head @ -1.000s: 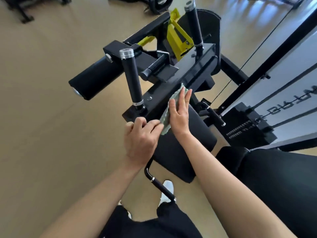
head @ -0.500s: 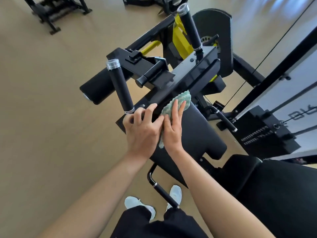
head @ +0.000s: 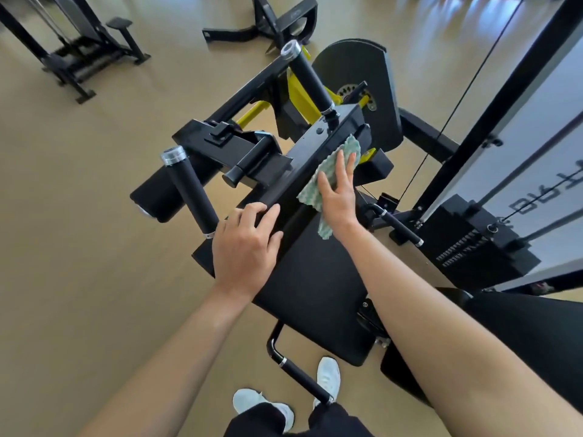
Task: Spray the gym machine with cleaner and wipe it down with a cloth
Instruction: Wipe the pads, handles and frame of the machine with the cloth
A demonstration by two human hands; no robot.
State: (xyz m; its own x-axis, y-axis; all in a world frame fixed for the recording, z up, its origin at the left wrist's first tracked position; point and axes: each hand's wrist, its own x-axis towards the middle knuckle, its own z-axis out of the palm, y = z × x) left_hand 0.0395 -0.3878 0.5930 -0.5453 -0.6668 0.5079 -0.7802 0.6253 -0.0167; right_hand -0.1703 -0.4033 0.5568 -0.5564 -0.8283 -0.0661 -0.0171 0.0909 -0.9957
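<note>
The black gym machine [head: 318, 298] fills the middle of the head view, with a padded seat, a black metal crossbar and two upright black handles. A green-and-white patterned cloth [head: 328, 171] lies on the crossbar above the pad. My right hand [head: 339, 190] presses flat on the cloth, fingers straight. My left hand [head: 247, 247] rests on the bar's near end beside the left handle [head: 191, 190], fingers bent over the edge. No spray bottle is in view.
A weight stack [head: 473, 247] and cable frame stand close on the right. A low black handle [head: 303, 376] juts out near my white shoes [head: 328, 378]. Other black machines [head: 82, 48] stand far left and at the back on the tan floor.
My right hand has slid the cloth up and right along the crossbar, away from my left hand. The left hand stays at the bar's near end. The view has pulled back.
</note>
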